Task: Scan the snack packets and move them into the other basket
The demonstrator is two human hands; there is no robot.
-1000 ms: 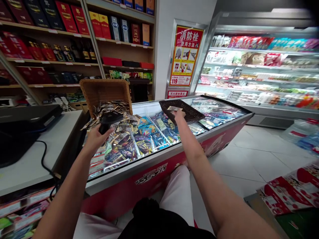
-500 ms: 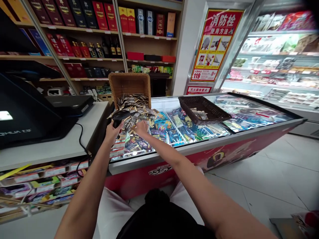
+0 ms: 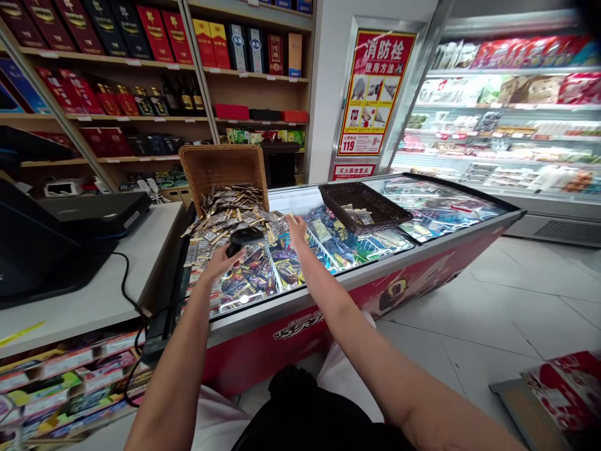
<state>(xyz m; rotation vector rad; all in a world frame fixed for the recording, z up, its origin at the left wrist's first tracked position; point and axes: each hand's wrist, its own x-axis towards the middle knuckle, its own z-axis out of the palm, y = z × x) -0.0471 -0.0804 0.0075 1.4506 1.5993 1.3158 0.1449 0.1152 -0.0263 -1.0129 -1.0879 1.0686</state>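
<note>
My left hand (image 3: 224, 262) is closed round the handle of a black handheld barcode scanner (image 3: 247, 235). The scanner's head points right, over the glass top of a chest freezer (image 3: 310, 283). My right hand (image 3: 297, 229) is pinched on a small snack packet (image 3: 280, 225), partly covered by the fingers, just right of the scanner. Behind both hands a tan wicker basket (image 3: 223, 164) lies tipped on its side. From its mouth a heap of small packets (image 3: 230, 203) spills over the glass.
A dark brown basket (image 3: 382, 210) with a few packets stands on the freezer to the right. At left is a counter (image 3: 154, 250) with a black checkout machine (image 3: 42, 238) and a hanging black cable (image 3: 126, 269). Shelves of boxes rise behind. A red carton (image 3: 566, 388) sits low at right.
The scanner in my left hand has moved right and nearer, away from the basket mouth. My right hand has moved right, off the heap, with a packet. The view has turned slightly right.
</note>
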